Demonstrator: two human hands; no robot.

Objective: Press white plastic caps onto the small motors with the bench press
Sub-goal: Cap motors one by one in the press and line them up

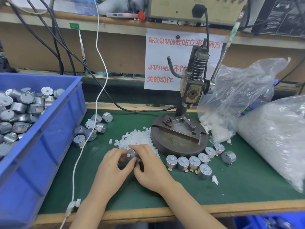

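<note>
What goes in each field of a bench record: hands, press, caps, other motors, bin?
left hand: grips motor
right hand: grips the same motor
press: upright behind the hands
caps: loose pile left of press base
row of motors: right of hands, in front of press
bin: blue, far left, holds motors

Green mat over my wood-edged bench, brown back panel beyond, white notice in red characters on it, shelf above with beige instrument box, black cables far left.
</note>
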